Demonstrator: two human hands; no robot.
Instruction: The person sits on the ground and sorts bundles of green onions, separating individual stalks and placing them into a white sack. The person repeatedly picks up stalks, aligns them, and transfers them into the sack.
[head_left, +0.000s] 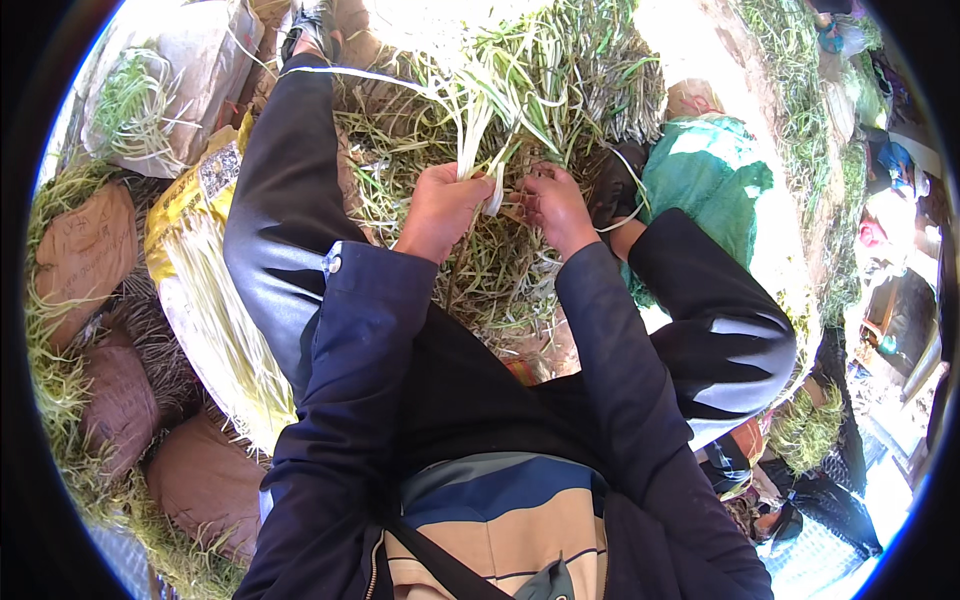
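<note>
My left hand (445, 211) grips a few pale, flat-leaved shoots (471, 139), which look like chives, between thumb and fingers. Their white lower ends fold over beside the thumb, and the green leaves fan out away from me. Close on the right is my right hand (556, 204), its fingers bent towards the white ends. Whether it pinches anything is hidden. Beyond both hands lies a heap of green and white shoots (600, 67). Loose trimmed leaves (499, 277) cover the ground beneath. Beside my left leg, a bundle of long pale stems (225, 292) rests on a yellow and white sack (166, 244).
A green woven sack (701, 180) lies beside my right foot. A whitish sack (214, 75) with shoots on top stands at far left. Brown paper pieces (86, 259) bearing writing cover bundles on the left. More greens (806, 424) and clutter lie at right.
</note>
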